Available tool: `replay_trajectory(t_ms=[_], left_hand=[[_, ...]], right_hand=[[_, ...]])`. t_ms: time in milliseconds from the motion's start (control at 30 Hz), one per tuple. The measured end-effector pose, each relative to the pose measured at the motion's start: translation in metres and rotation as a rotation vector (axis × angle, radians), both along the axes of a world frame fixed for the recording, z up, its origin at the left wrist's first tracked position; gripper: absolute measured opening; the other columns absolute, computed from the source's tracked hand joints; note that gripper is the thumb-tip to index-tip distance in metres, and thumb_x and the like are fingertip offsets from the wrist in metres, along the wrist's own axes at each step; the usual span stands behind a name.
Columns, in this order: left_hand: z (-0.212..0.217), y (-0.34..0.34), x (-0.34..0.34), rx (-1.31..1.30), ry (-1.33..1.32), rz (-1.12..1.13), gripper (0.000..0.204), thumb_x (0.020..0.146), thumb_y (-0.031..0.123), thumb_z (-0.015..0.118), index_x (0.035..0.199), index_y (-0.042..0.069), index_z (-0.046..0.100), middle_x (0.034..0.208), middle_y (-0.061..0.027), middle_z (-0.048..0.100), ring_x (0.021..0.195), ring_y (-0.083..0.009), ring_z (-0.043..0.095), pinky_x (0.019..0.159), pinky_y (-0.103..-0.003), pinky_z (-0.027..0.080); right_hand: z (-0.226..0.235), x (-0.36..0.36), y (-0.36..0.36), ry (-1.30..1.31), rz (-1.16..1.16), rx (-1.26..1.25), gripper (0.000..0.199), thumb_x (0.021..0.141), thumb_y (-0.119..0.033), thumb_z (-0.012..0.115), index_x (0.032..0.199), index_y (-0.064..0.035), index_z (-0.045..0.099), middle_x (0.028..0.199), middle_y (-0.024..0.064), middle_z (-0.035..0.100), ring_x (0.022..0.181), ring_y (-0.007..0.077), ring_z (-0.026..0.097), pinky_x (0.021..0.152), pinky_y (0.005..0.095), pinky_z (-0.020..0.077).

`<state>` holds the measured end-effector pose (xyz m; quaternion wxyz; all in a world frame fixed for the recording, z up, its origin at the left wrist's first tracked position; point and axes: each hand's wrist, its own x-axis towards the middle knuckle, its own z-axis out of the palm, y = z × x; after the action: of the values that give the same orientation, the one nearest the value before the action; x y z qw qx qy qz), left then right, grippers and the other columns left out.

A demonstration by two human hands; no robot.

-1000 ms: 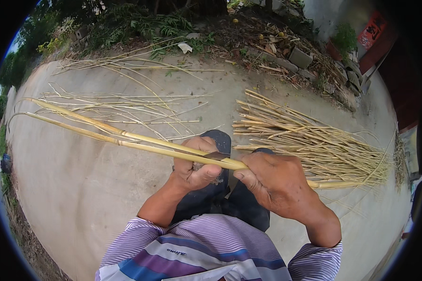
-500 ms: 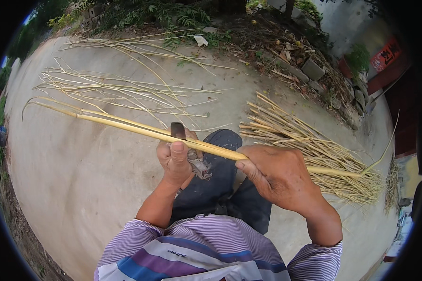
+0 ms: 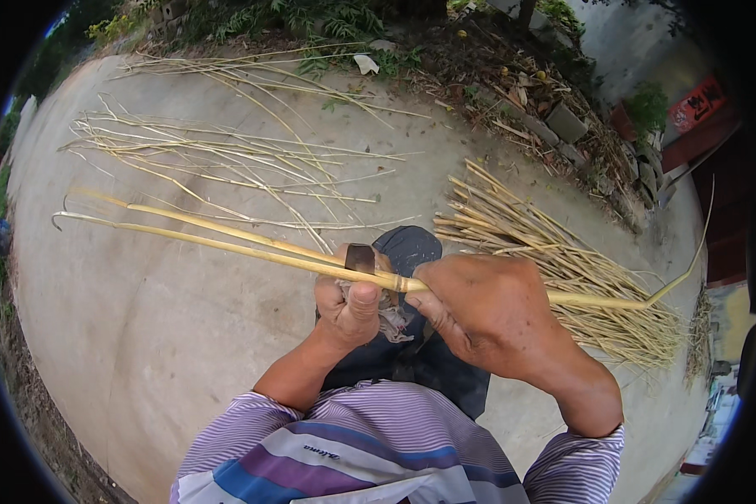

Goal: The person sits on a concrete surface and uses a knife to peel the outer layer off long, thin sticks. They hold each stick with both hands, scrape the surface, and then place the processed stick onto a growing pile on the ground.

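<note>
A long yellow stalk [image 3: 244,249] stretches across in front of me, split lengthwise into two strands on the left. Wedged in the split is the dark, broad blade of a knife [image 3: 359,258]. My left hand [image 3: 344,312] is closed around the knife's lower part, its thumb against the near strand; a grey rag [image 3: 392,317] pokes out of that grip. Just right of the blade, at a joint in the stalk, my right hand [image 3: 497,309] grips the unsplit part. The stalk's thin, bent tip runs out beyond that hand to the right.
A thick bundle of unsplit stalks [image 3: 554,252] lies on the concrete ground [image 3: 168,328] to the right. Split strips [image 3: 227,160] are scattered at the far left. Dry debris and blocks [image 3: 564,123] edge the ground at the back. My knee [image 3: 407,246] is below the stalk.
My left hand and the knife have moved right along the stalk, close to my right hand. The split is longer, and the two strands have spread apart.
</note>
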<state>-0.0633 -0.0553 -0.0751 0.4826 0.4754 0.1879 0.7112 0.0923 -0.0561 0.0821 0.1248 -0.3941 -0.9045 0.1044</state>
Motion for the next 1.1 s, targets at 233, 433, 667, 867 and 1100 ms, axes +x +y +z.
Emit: replay_trajectory(t_ms=[233, 433, 667, 867, 1100], left_hand=[[-0.01, 0.006, -0.002, 0.118, 0.101, -0.026, 0.044, 0.096, 0.044, 0.059, 0.095, 0.001, 0.054, 0.082, -0.008, 0.058, 0.07, -0.0136, 0.052, 0.062, -0.028, 0.045], [0.005, 0.031, -0.065, -0.141, -0.03, 0.206, 0.058, 0.096, 0.06, 0.047, 0.085, 0.003, 0.051, 0.06, -0.007, 0.051, 0.049, -0.0136, 0.049, 0.047, -0.026, 0.044], [-0.016, 0.019, -0.032, -0.082, 0.106, 0.179, 0.052, 0.094, 0.051, 0.059, 0.088, 0.0, 0.053, 0.069, -0.0079, 0.055, 0.057, -0.0141, 0.054, 0.051, -0.028, 0.046], [-0.003, 0.024, -0.044, -0.326, -0.128, 0.253, 0.054, 0.098, 0.054, 0.049, 0.087, 0.002, 0.052, 0.063, -0.0067, 0.053, 0.054, -0.013, 0.051, 0.044, -0.026, 0.04], [-0.02, 0.026, -0.046, -0.308, 0.121, 0.09, 0.059, 0.099, 0.055, 0.046, 0.081, 0.0, 0.055, 0.06, -0.0099, 0.056, 0.055, -0.0167, 0.056, 0.053, -0.028, 0.048]], right_hand=[[-0.001, -0.008, 0.001, 0.054, 0.008, -0.036, 0.018, 0.088, -0.021, 0.065, 0.094, -0.0042, 0.061, 0.07, 0.0094, 0.058, 0.061, 0.0291, 0.061, 0.05, 0.0406, 0.0461], [0.0, 0.032, 0.006, 0.073, -0.154, -0.035, 0.018, 0.089, -0.021, 0.065, 0.092, -0.0051, 0.059, 0.072, 0.0107, 0.058, 0.064, 0.032, 0.06, 0.053, 0.0418, 0.0448], [-0.015, 0.0, 0.008, 0.167, -0.086, -0.046, 0.016, 0.091, -0.021, 0.064, 0.089, -0.0059, 0.057, 0.071, 0.0113, 0.058, 0.063, 0.033, 0.059, 0.053, 0.0426, 0.0448], [-0.011, 0.007, 0.013, 0.04, -0.141, -0.055, 0.019, 0.092, -0.021, 0.062, 0.084, -0.0048, 0.057, 0.069, 0.0127, 0.058, 0.062, 0.0343, 0.061, 0.052, 0.0436, 0.0449], [-0.012, 0.004, 0.025, 0.008, -0.05, -0.148, 0.022, 0.092, -0.023, 0.06, 0.08, -0.0053, 0.057, 0.069, 0.0121, 0.059, 0.062, 0.0339, 0.061, 0.052, 0.0442, 0.0453]])
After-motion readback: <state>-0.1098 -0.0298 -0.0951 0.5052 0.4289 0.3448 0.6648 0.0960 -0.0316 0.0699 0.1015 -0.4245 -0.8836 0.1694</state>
